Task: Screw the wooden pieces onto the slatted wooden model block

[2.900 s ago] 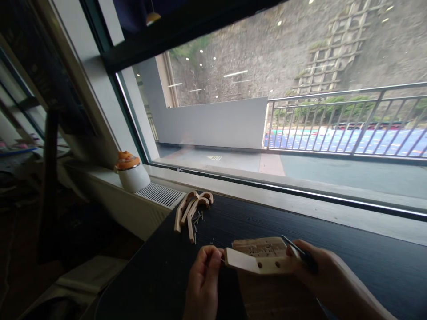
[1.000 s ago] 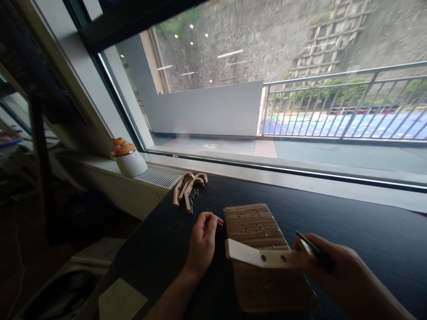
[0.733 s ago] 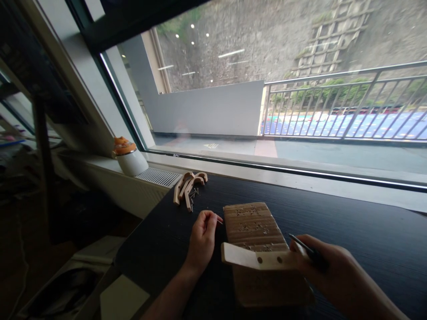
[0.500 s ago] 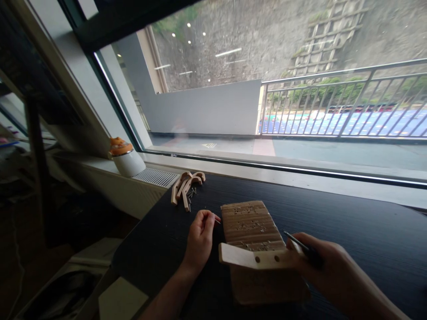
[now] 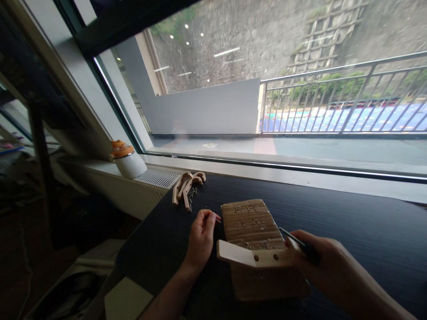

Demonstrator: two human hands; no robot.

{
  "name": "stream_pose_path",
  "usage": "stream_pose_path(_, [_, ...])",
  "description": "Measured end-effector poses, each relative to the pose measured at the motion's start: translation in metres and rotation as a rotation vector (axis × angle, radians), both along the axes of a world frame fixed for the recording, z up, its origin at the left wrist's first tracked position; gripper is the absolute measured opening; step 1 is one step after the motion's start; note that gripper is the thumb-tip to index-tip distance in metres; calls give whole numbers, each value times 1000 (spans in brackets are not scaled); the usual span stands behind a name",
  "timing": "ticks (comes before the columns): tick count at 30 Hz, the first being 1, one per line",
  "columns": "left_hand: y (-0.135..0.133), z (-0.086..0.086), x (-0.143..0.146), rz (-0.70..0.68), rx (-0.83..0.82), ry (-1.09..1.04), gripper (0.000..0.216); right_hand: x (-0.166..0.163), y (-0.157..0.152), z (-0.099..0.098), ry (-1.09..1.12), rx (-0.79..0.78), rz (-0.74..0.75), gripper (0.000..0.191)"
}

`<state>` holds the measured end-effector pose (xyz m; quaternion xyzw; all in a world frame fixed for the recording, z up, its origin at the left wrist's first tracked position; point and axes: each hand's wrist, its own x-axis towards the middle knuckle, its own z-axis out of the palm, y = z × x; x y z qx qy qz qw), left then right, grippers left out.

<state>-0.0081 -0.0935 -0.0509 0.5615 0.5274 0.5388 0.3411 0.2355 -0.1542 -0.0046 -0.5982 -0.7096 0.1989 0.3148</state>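
My right hand (image 5: 316, 266) grips a pale wooden piece (image 5: 250, 256) with two holes, held above a brown board (image 5: 253, 231) full of small holes; a thin dark tool (image 5: 295, 240) is also tucked in that hand. My left hand (image 5: 200, 238) rests on the black table (image 5: 350, 222) just left of the board, its fingertips pinched on a small nail with a reddish tip.
Curved wooden pieces (image 5: 187, 184) lie with several loose nails at the table's far left corner. A white pot with an orange lid (image 5: 126, 162) stands on the window sill by a vent grille (image 5: 156, 178). A large window runs behind the table.
My right hand has brought the pale piece slightly left and lower over the board. My left hand keeps its pinch and stays beside the board.
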Motion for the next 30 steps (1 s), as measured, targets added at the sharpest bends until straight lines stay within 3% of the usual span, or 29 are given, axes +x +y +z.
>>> stream_pose_path(4, [3, -2, 0, 16, 17, -29, 24, 0, 0, -4, -26, 12, 1, 17])
stream_pose_path(7, [3, 9, -2, 24, 14, -49, 24, 3, 0, -7, -52, 43, -1, 17])
stream_pose_path(10, [-5, 36, -5, -49, 7, -36, 22, 7, 1, -10, -98, 33, 26, 17])
stream_pose_path(14, [-28, 78, 1, -226, -6, 130, 15, 8, 2, -10, -121, 2, 68, 15])
stream_pose_path(17, [-42, 95, 11, -401, -35, 300, 13, 7, 2, -10, -143, -10, 67, 14])
stream_pose_path(21, [-46, 97, 22, -554, 24, 477, 18, 9, 2, -10, -171, 34, 82, 14])
stream_pose_path(25, [-43, 92, 29, -555, 139, 575, 18, 10, 2, -11, -212, 33, 78, 15])
stream_pose_path(30, [-43, 88, 36, -578, 161, 696, 16, 9, 2, -12, -244, 23, 66, 17])
